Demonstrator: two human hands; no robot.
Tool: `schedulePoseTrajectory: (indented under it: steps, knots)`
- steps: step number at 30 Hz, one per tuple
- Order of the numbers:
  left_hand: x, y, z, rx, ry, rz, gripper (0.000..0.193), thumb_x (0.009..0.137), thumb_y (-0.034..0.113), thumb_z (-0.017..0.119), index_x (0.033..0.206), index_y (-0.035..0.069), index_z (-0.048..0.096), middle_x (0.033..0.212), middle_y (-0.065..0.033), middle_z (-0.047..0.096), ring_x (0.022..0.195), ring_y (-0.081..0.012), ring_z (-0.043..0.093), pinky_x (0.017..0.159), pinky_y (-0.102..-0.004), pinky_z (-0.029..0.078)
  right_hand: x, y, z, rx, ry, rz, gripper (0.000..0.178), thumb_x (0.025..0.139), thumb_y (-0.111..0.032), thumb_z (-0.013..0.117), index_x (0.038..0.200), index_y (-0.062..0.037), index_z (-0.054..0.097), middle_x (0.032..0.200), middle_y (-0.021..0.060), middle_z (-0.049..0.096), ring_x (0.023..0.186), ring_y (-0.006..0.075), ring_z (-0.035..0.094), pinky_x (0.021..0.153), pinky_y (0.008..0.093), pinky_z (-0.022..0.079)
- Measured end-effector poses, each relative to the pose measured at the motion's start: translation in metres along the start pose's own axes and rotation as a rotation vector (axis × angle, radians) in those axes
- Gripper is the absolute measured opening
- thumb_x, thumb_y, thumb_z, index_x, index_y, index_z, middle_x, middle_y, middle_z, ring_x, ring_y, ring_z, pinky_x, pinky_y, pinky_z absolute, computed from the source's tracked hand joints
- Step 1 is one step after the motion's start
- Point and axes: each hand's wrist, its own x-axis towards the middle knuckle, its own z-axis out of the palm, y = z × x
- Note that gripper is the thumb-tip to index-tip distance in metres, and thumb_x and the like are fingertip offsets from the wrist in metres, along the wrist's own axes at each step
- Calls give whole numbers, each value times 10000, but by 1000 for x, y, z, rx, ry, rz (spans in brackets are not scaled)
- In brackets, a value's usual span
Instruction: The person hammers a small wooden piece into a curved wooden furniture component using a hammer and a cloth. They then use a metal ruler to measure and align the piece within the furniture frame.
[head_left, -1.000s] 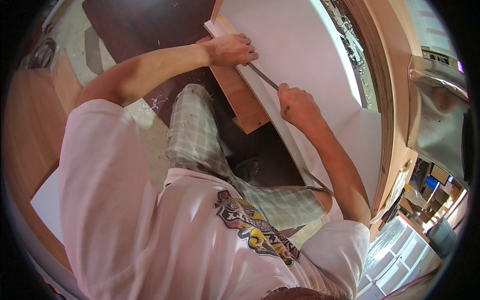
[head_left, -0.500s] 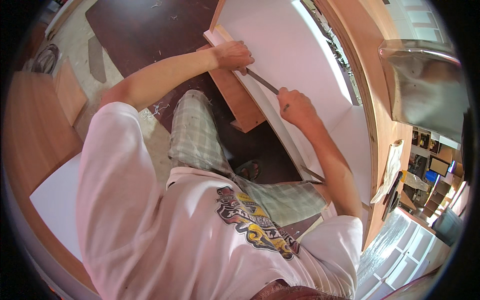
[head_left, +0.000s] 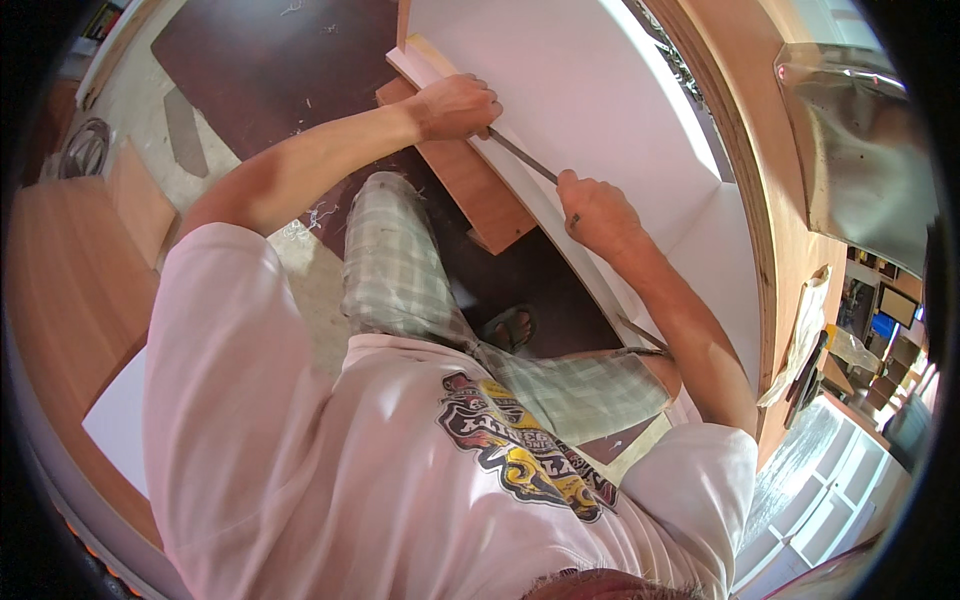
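Observation:
A long thin grey metal file [head_left: 525, 157] runs between my two hands across the white-faced cabinet piece in front of me. My left hand [head_left: 455, 107] is closed around its far end, above the long edge [head_left: 545, 205] of the white piece. Nearer to me, my right hand [head_left: 602, 215] is wrapped around the other end, so any handle is hidden. The large white inner panel [head_left: 580, 85] lies beyond both hands. Below my left hand, a brown wooden board [head_left: 480, 195] juts out beside that edge. A thin strip [head_left: 643, 334] shows by my right forearm.
Dark brown sheet [head_left: 240, 70] with scattered shavings covers the floor ahead. Wood boards [head_left: 80, 260] lie at left, near coiled cable [head_left: 85, 148]. A thick plywood edge [head_left: 755, 190] and a shiny metal sheet [head_left: 860, 150] stand at right. My sandalled foot [head_left: 515, 328] is below the cabinet edge.
The whole view has shifted slightly, and the cabinet's far corner now sits further left. Both hands keep their hold on the file, with little visible movement along the edge.

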Motion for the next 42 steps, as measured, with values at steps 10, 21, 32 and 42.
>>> schedulePoseTrajectory:
  steps: [10,21,32,42]
  knots:
    - [7,11,-1,141,-3,-22,300,822,280,786,1005,75,666,953,-69,691,996,-267,673,977,-395,497,-3,5,35,121,68,43,106,882,-19,593,961,18,533,811,267,701,805,439,723,727,525,583]
    - [21,35,16,1,27,167,211,915,236,699,1063,87,674,942,-52,702,1000,-244,672,931,-386,514,-44,17,7,56,14,22,86,862,2,591,931,11,540,748,238,690,742,438,717,661,526,570]
    - [21,43,15,40,52,155,138,864,137,682,976,58,667,928,-59,705,972,-246,680,906,-364,535,-47,24,94,115,230,22,98,938,-78,574,973,-12,510,758,211,689,685,423,695,610,515,554]
    - [46,74,15,-105,-121,184,188,899,232,724,984,77,662,898,-101,709,900,-318,702,850,-406,542,-90,49,32,72,-34,78,121,1007,-110,533,998,10,522,741,226,666,748,443,675,668,544,519]
